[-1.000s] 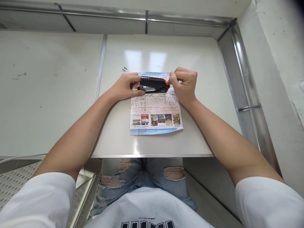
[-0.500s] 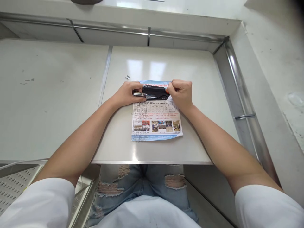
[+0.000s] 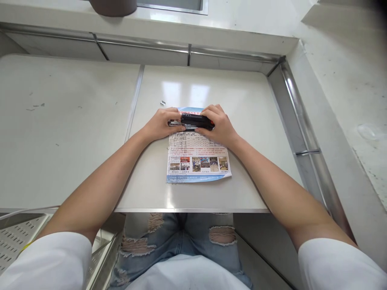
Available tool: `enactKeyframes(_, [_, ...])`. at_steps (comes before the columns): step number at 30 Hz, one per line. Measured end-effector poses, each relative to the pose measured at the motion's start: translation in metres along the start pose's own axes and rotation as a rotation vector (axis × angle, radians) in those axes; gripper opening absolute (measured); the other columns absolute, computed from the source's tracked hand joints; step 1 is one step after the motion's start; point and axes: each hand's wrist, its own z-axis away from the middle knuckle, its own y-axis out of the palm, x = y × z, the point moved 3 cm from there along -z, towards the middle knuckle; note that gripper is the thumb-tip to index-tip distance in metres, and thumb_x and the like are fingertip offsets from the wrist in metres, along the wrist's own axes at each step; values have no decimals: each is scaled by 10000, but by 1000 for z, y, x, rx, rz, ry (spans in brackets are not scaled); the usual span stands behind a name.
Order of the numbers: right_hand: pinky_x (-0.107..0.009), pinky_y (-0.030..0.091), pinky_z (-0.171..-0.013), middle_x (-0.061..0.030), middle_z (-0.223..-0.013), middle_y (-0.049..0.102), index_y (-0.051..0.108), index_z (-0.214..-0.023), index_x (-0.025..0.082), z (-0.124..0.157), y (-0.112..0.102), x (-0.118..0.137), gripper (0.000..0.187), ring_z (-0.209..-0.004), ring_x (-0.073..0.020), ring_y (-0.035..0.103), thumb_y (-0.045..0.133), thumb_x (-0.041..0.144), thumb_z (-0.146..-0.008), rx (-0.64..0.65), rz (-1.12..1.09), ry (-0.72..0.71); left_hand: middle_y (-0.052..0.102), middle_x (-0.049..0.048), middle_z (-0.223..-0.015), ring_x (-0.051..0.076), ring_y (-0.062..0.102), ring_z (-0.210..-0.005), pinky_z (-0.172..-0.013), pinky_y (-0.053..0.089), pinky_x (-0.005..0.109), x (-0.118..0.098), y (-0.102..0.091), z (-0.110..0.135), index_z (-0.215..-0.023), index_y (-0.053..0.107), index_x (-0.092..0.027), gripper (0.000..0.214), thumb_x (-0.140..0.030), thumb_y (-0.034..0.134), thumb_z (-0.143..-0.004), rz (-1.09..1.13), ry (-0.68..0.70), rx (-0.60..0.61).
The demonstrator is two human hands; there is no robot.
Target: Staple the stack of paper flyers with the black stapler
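A black stapler (image 3: 195,119) lies sideways across the upper part of a printed paper sheet (image 3: 208,141). My left hand (image 3: 161,125) grips its left end, where the metal parts show between thumb and fingers. Around its right end my right hand (image 3: 219,125) is wrapped, thumb along the near side and fingers over the far side. Many staples run down the sheet's left side in a dense band. The sheet's lower right corner curls up. Part of its top is hidden under the stapler and my hands.
Small metal bits (image 3: 163,103) lie beyond my left hand on the white table (image 3: 244,96). More scraps (image 3: 39,105) are scattered on the left table section. A metal rail (image 3: 302,121) runs along the right side. A brown pot (image 3: 113,6) stands on the back ledge.
My right hand has changed from a fist at the stapler's right end to a grip around its body. The left hand keeps its hold. The view has tilted slightly up.
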Motion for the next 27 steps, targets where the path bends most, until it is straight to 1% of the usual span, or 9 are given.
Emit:
enactKeyframes(3, [-576,556,-996,-81,-1110,726,703,-1061,298,2,-1,3,298,-1086,-336,630,831,525,-917,-44,8,-19,777,62,-864,220,708,-822,-769,542,349,-4,-3,3,-877,846,-241,302,-497,968,-774,-56,34,-46])
enactKeyframes(5, [-580,559,-1019,-89,-1183,735,702,-1074,305,4,-3,8,263,-1132,-339,649,810,504,-941,-95,-9,-40,793,62,-903,217,723,-850,-784,562,353,-4,-5,5,-918,856,-245,281,-467,972,-790,-27,25,-111])
enactKeyframes(8, [-534,594,-1002,-104,-1315,740,698,-1176,310,6,-5,13,237,-1183,-323,694,726,476,-1010,-141,-73,-54,814,63,-976,222,746,-913,-788,603,357,-2,-7,6,-970,850,-250,244,-438,942,-844,86,-14,-186])
enactKeyframes(12, [-474,635,-977,-94,-1279,799,702,-1299,309,9,-6,14,280,-1136,-289,760,651,440,-1056,-155,-52,-14,821,78,-1063,225,777,-1020,-879,665,373,2,-6,3,-1036,810,-232,284,-459,906,-895,278,-91,-249])
enactKeyframes(14, [-512,633,-1014,-96,-1273,814,726,-1311,316,10,-8,14,295,-1179,-311,761,634,442,-1061,-156,12,-17,819,93,-1133,237,785,-1092,-939,679,383,4,-4,2,-1090,787,-229,350,-477,923,-885,377,-124,-235])
enactKeyframes(18, [-637,593,-1055,-56,-1279,818,762,-1294,411,9,-11,19,285,-1304,-370,712,620,516,-1071,-137,113,-65,805,130,-1254,262,781,-1194,-1015,687,391,9,-4,0,-1197,758,-224,470,-531,929,-885,527,-192,-169])
enactKeyframes(20, [-661,572,-1069,-46,-1286,812,768,-1286,432,8,-12,23,280,-1342,-383,691,618,542,-1077,-136,129,-73,811,142,-1231,265,797,-1173,-1013,695,392,12,-4,0,-1196,759,-212,482,-585,889,-919,582,-228,-127])
enactKeyframes(23, [-673,551,-1101,-40,-1313,801,766,-1282,430,8,-12,29,272,-1376,-386,669,616,550,-1089,-123,131,-63,827,145,-1121,271,831,-1088,-943,715,385,13,-3,1,-1124,781,-197,504,-662,839,-938,621,-267,-60])
enactKeyframes(27, [-672,550,-1109,-43,-1324,791,758,-1269,425,7,-12,32,277,-1393,-392,645,672,584,-1060,-89,135,-34,830,144,-1024,280,843,-1058,-870,717,361,10,-4,1,-1053,796,-182,498,-666,829,-944,620,-269,-58])
